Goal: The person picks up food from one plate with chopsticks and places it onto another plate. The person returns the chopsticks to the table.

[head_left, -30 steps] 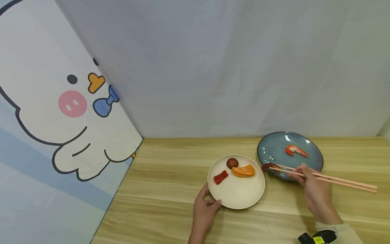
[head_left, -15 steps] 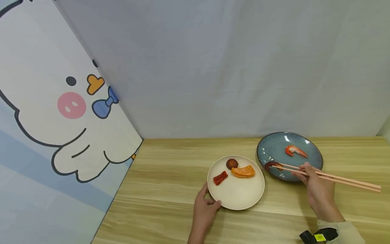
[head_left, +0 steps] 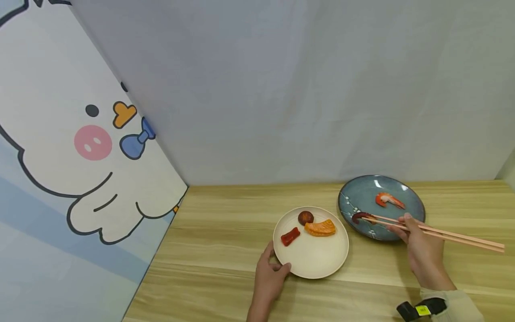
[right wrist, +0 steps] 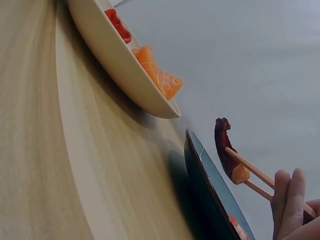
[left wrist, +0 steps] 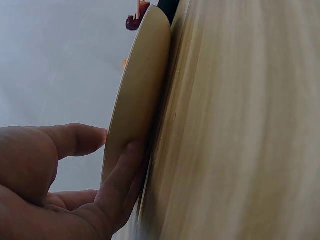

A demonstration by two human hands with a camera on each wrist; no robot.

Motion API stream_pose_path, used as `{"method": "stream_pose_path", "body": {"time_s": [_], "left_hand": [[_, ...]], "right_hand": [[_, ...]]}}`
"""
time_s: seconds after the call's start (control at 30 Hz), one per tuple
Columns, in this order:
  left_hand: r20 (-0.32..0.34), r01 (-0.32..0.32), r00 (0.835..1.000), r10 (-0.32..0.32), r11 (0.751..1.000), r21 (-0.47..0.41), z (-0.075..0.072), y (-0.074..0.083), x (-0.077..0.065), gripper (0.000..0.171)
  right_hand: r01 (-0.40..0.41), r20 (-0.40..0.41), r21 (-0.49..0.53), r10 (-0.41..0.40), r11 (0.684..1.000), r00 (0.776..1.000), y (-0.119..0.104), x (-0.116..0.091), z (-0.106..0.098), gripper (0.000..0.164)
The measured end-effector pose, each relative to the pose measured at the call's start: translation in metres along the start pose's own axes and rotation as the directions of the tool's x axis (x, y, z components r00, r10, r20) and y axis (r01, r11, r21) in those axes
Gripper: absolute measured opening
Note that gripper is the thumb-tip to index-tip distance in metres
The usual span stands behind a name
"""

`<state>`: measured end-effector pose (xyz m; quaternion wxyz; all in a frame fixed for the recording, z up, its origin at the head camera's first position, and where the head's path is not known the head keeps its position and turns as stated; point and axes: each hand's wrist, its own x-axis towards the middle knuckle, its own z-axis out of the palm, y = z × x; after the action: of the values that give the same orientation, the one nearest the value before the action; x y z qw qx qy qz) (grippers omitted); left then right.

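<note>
My right hand point(head_left: 424, 252) grips a pair of pink chopsticks point(head_left: 458, 235). Between their tips is a dark red, curled octopus tentacle point(right wrist: 227, 150), held above the left part of the blue plate point(head_left: 354, 183). A red and white shrimp point(head_left: 389, 200) lies on that plate. My left hand point(head_left: 270, 277) holds the cream plate point(head_left: 314, 264) at its near left edge, thumb on the rim and fingers against the underside in the left wrist view. On the cream plate are an orange salmon slice point(head_left: 320, 228), a short red piece point(head_left: 290, 236) and a round brown mushroom cap point(head_left: 306, 218).
Both plates stand on a wood-grain table point(head_left: 209, 250), the blue one behind and right of the cream one. A pale grey curtain point(head_left: 281, 89) rises at the table's back edge. On the left is a panel point(head_left: 48, 112) with a cartoon duck.
The tentacle in the chopsticks has shifted slightly right, from the blue plate's left rim to farther over that plate. My right hand moved with it; the left hand stays at the cream plate.
</note>
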<state>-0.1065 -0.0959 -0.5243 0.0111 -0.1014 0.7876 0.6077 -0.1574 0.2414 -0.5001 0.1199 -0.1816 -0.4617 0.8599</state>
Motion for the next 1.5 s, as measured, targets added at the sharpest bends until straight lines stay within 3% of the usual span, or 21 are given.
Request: {"method": "stream_pose_path", "body": {"time_s": [0.7,0.87,1.1,1.5], "left_hand": [[-0.016,-0.020,1.000,0.020,1.000,0.006,0.000,0.000,0.002,0.080],[-0.013,-0.029,0.999,0.029,1.000,0.001,0.000,-0.001,0.003,0.080],[-0.009,-0.038,0.999,0.038,0.999,-0.009,0.000,0.000,0.003,0.080],[-0.013,-0.047,0.999,0.046,0.999,-0.016,0.000,-0.001,0.002,0.079]], "right_hand": [[-0.077,-0.157,-0.008,0.075,0.997,0.985,-0.006,0.004,-0.001,0.032],[-0.078,-0.154,-0.020,0.074,0.997,0.985,-0.008,0.006,-0.004,0.032],[-0.071,-0.177,0.054,0.079,0.996,0.981,-0.012,0.009,-0.008,0.029],[-0.124,-0.195,0.020,0.126,0.992,0.973,-0.015,0.012,-0.018,0.026]]}}
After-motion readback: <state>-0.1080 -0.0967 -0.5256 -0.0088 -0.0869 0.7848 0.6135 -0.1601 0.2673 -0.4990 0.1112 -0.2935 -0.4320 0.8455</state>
